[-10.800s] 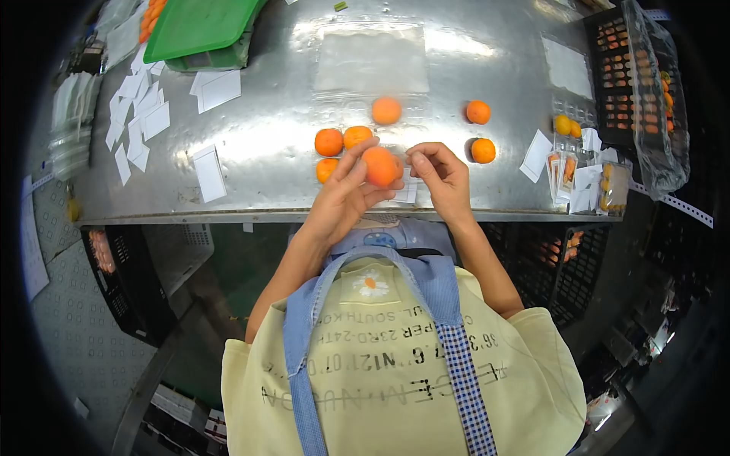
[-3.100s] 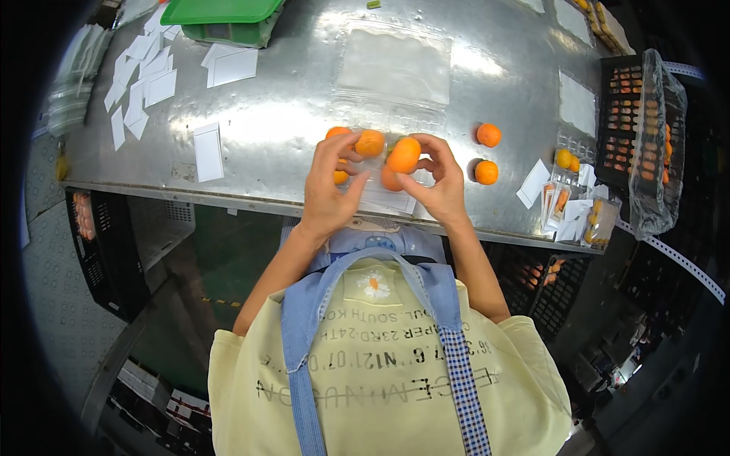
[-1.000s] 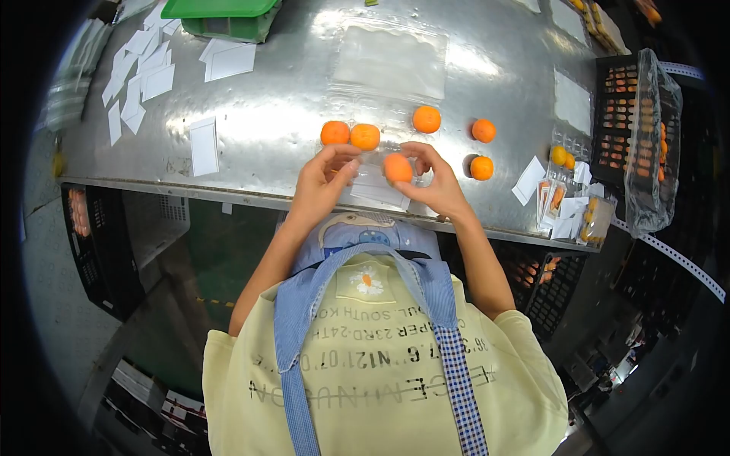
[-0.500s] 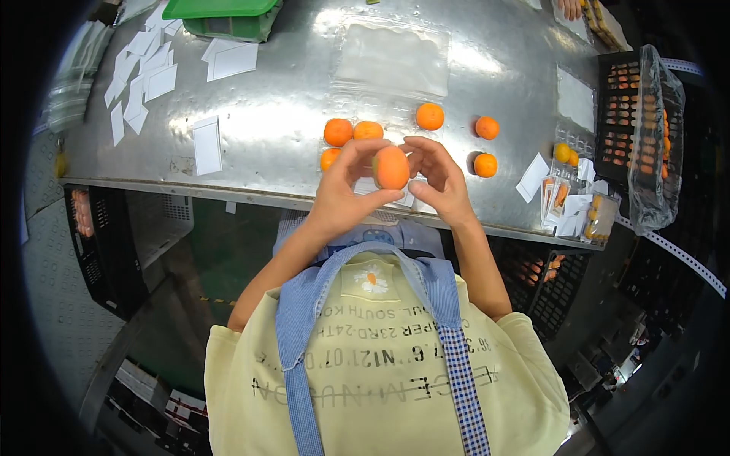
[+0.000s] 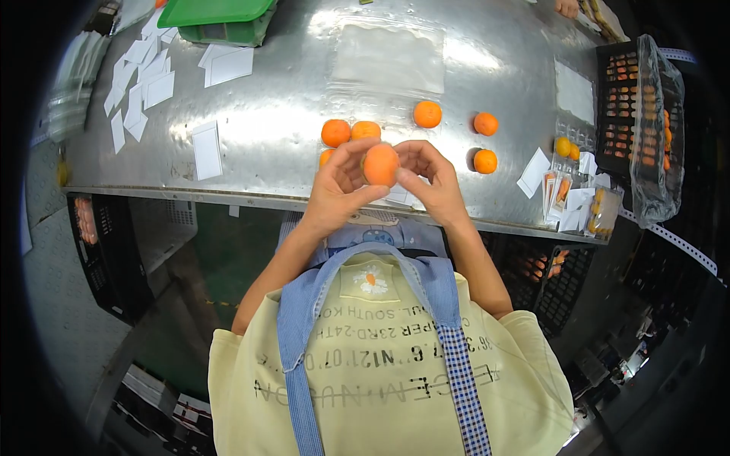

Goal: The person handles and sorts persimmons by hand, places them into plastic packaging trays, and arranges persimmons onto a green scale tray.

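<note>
Between my two hands, above the table's front edge, is a mandarin orange (image 5: pixel 380 164). My left hand (image 5: pixel 334 188) cups it from the left, with the thumb below and the fingers curled behind. On its other side, my right hand (image 5: pixel 432 186) is curled, thumb and fingertips against the fruit. Just beyond my left hand lie more mandarins (image 5: pixel 335 133), one partly hidden by the fingers. Another mandarin (image 5: pixel 427 114) rests farther back, and two mandarins (image 5: pixel 485 161) sit to the right of my right hand.
A clear plastic tray (image 5: pixel 389 61) lies on the metal table (image 5: pixel 266 99). White cards (image 5: pixel 207 150) and a green-lidded container (image 5: pixel 217 14) are at left. On the right are small packs (image 5: pixel 604 209) and a plastic-lined black crate (image 5: pixel 617 114). Another person's hand (image 5: pixel 567 7) shows at the far edge.
The mandarin has turned in my fingers and shifted slightly left. My right hand has come in closer, its thumb now at the fruit. The mandarins on the table stay put.
</note>
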{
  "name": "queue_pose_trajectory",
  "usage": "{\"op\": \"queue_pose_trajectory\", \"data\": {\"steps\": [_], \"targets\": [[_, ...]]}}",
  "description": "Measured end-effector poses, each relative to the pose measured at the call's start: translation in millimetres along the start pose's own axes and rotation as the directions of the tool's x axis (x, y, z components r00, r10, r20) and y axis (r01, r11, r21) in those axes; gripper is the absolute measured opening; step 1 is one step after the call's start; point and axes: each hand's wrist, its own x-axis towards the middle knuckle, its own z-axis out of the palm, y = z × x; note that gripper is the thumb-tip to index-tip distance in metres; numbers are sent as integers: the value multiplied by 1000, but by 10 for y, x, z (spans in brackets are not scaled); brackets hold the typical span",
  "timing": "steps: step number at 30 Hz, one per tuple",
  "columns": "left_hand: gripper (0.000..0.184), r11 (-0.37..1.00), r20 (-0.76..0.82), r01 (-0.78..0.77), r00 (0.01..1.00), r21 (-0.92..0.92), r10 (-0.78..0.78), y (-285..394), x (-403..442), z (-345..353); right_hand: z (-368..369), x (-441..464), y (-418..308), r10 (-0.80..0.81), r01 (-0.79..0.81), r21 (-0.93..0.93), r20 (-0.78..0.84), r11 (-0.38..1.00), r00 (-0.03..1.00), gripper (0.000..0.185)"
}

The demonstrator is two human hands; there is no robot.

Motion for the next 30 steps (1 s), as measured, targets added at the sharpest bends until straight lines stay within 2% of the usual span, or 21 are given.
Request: {"op": "queue_pose_trajectory", "data": {"steps": [2, 8, 14, 17, 21, 24, 29, 30], "targets": [[61, 1000, 3, 8, 1000, -12, -8, -7, 0, 19, 58, 3, -111, -6, 0, -157, -40, 988, 999, 28], [62, 994, 38, 59, 998, -88, -56, -73, 1, -76, 8, 51, -44, 87, -87, 10, -48, 996, 995, 28], [59, 952, 80, 126, 991, -278, -107, -30, 15, -59, 13, 54, -2, 44, -47, -34, -69, 998, 997, 28], [54, 915, 102, 133, 990, -380, -102, 44, 27, -31, 56, 51, -80, 66, -62, 47, -74, 997, 995, 26], [54, 868, 106, 181, 983, -462, -148, -79, 48, -147, 41, 42, -18, 70, -69, 25, -52, 997, 996, 24], [58, 748, 153, 310, 950, -587, -274, -69, 46, -210, 74, 49, -20, 46, -46, 12, -63, 999, 997, 23], [61, 695, 200, 336, 941, -636, -272, -134, 56, -257, 53, 60, 21, 59, -58, 29, -33, 998, 998, 21], [61, 677, 218, 341, 940, -652, -263, -141, 59, -268, 59, 57, 28, 13, -15, -44, -47, 999, 999, 22]]}}
